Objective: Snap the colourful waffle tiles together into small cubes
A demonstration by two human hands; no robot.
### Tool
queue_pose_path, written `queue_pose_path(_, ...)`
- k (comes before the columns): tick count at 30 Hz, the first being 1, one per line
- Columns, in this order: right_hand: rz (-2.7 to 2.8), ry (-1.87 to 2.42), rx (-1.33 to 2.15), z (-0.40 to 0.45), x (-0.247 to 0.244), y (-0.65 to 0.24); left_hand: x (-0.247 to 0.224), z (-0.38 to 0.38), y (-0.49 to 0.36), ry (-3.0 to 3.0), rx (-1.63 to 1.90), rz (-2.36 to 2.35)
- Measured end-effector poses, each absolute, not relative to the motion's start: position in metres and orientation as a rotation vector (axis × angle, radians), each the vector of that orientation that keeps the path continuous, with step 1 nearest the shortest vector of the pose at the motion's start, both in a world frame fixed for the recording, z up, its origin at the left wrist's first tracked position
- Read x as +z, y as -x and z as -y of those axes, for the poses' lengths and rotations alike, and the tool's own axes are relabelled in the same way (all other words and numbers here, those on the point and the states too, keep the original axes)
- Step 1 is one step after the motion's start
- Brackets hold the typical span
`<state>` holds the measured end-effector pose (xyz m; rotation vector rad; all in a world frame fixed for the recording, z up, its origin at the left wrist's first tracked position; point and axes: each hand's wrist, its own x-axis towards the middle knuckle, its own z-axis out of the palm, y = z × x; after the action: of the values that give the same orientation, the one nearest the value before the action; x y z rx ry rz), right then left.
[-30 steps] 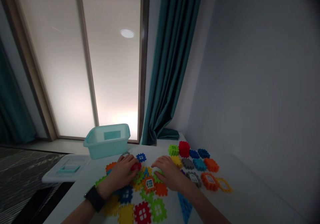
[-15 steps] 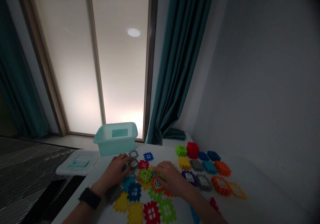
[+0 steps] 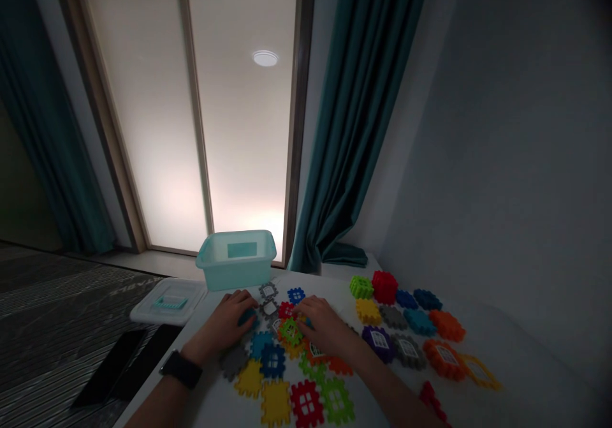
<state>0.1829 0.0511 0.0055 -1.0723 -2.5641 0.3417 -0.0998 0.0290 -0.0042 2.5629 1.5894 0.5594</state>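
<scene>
My left hand (image 3: pixel 229 323) is at the left side of a loose pile of plastic interlocking tiles, its fingers curved around a blue tile (image 3: pixel 247 316). Over the pile's right part is my right hand (image 3: pixel 322 326), fingers bent down; what lies under its fingertips is mostly hidden, with a bit of blue showing. Close to those fingertips are a red tile (image 3: pixel 286 310) and a light green window tile (image 3: pixel 291 332). Grey window tiles (image 3: pixel 269 307) lie between the hands. Nearer me are a dark blue window tile (image 3: pixel 272 360), a yellow tile (image 3: pixel 276 402) and a red window tile (image 3: pixel 306 404).
Sorted stacks of tiles stand at the right, among them a red stack (image 3: pixel 384 287) and an orange one (image 3: pixel 444 359). A yellow frame (image 3: pixel 479 372) lies beside them. A teal bin (image 3: pixel 239 272) stands at the back; its lid (image 3: pixel 168 302) is left of it.
The view has shifted, so the scene sits further right. My left hand has drawn slightly left, away from the grey tiles, with the blue tile. My right hand has moved slightly toward the back.
</scene>
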Motion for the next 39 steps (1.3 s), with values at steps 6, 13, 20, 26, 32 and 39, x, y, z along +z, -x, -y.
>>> queue_pose_path(6,2.573,1.096,0.25,-0.065,-0.006,-0.162,-0.003,-0.027,0.104,-2.527,0.533,-1.606)
queue_pose_path(13,2.601,1.053,0.299,-0.058,-0.01,-0.164,-0.005,-0.027,0.108,-2.433,0.537,-1.616)
queue_pose_path(20,2.584,1.113,0.366,-0.049,-0.005,-0.18,-0.012,-0.029,0.109,-2.379,0.507,-1.729)
queue_pose_path(26,2.564,1.12,0.399,-0.043,-0.005,-0.184,-0.014,-0.03,0.107,-2.373,0.482,-1.761)
queue_pose_path(32,2.543,1.092,0.368,-0.041,-0.007,-0.184,-0.01,-0.027,0.112,-2.383,0.421,-1.731)
queue_pose_path(39,2.56,1.088,0.374,-0.039,-0.004,-0.183,-0.012,-0.027,0.114,-2.4,0.404,-1.735)
